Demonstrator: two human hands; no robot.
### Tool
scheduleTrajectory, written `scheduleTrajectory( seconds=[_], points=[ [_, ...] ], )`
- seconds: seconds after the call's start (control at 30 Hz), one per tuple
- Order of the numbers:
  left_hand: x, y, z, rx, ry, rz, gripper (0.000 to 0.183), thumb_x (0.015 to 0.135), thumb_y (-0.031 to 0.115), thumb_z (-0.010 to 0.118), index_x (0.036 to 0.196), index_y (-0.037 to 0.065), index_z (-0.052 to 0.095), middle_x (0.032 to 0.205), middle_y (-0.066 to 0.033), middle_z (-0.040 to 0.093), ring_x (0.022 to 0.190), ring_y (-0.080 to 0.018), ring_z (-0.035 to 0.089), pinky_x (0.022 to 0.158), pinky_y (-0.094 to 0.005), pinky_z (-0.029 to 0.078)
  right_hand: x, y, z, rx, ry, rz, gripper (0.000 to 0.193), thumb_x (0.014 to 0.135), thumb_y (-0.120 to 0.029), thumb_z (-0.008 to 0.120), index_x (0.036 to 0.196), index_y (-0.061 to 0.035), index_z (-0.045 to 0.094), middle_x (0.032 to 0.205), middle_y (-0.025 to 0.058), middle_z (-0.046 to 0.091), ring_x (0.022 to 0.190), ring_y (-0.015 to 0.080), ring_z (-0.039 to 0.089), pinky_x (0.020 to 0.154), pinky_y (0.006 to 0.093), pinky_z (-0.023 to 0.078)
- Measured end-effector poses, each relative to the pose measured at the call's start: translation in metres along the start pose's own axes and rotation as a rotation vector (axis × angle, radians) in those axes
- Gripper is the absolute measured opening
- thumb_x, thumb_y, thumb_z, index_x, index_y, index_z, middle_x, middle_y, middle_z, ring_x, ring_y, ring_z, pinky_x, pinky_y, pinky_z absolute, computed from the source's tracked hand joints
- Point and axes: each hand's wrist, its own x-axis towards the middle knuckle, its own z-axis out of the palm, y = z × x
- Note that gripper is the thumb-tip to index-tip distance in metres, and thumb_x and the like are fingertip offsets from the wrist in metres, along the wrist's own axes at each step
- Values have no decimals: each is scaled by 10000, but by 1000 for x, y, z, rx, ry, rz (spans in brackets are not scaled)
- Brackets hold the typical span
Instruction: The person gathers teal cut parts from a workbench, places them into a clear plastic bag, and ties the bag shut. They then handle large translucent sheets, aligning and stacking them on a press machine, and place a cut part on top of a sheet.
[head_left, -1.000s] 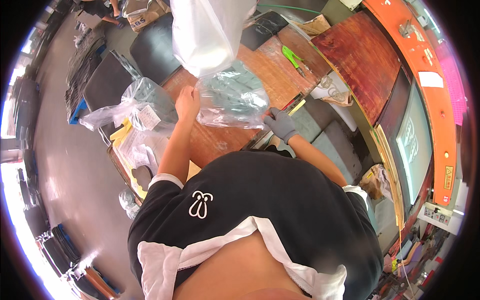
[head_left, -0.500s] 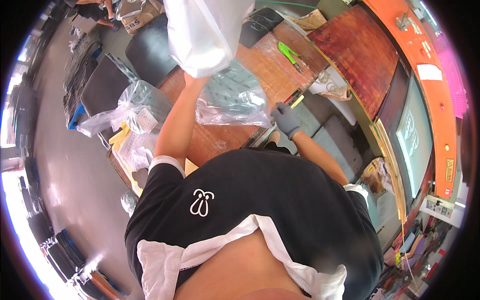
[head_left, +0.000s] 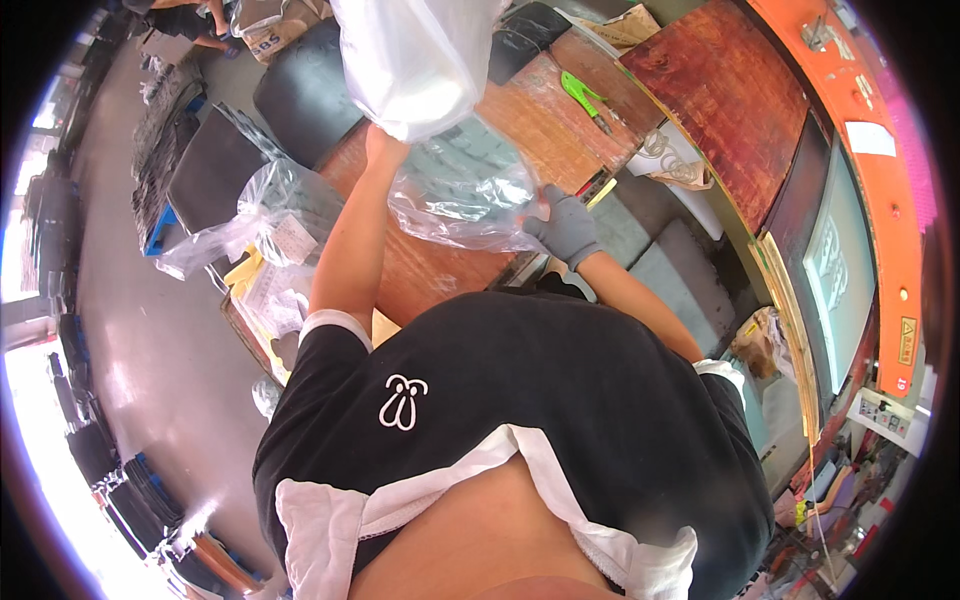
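On the reddish wooden table (head_left: 440, 285) lies a clear plastic bag (head_left: 440, 180) with dark greenish contents. My right hand (head_left: 567, 228) wears a grey glove with bare fingertips and pinches the right edge of this bag. My left hand (head_left: 385, 148), bare, reaches to the bag's far left side. A large translucent white plastic bag (head_left: 420, 70) rises over its fingers and hides them, so its grip does not show. Beyond my right hand, a bright green-handled cutting tool (head_left: 583, 100) rests on the table.
Another knotted clear bag (head_left: 290, 215) with a paper label sits to the left. Black sheets (head_left: 310, 90) stand beyond it. At the right are a red-brown board (head_left: 720, 100), an orange machine frame (head_left: 890, 230) and a roll of wire or cord (head_left: 660, 150).
My right hand has moved slightly left and come onto the clear bag's edge, which is now creased and drawn up. The left hand has risen a little with the white bag.
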Motion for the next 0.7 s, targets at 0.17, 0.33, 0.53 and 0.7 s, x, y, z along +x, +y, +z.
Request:
scheduleTrajectory(
  seconds=[0.17, 0.33, 0.53, 0.7],
  points=[
    [7, -17, -1, 31, 77, 147, 555, 727, 356, 644, 1174, 50, 525, 1145, -161, 570, 1064, -264, 544, 844, -340, 430, 1, 17, -3, 273, -43, 91, 248, 740, -276, 577, 753, -30, 557, 808, 189, 582, 733, 351, 576, 652, 430, 445],
    [13, -34, 4, -40, 136, 124, 530, 730, 329, 644, 1164, 47, 527, 1130, -156, 576, 1051, -261, 550, 841, -339, 433, 1, 18, 3, 57, -21, -226, 268, 749, -268, 593, 876, -36, 551, 941, 196, 567, 838, 345, 570, 691, 417, 444],
    [5, -31, -2, -14, 202, 99, 508, 730, 308, 641, 1149, 43, 531, 1104, -158, 586, 1034, -269, 557, 835, -345, 437, 6, 19, 10, 251, -88, 63, 330, 754, -300, 624, 941, -43, 536, 883, 182, 581, 816, 348, 570, 706, 406, 448],
    [2, -27, -5, -23, 194, 82, 489, 731, 291, 638, 1138, 40, 534, 1082, -159, 595, 1020, -276, 563, 830, -350, 441, 6, 14, 18, 160, 142, -87, 313, 776, -305, 631, 883, -24, 543, 793, 166, 582, 771, 329, 587, 663, 391, 457]
  ],
)
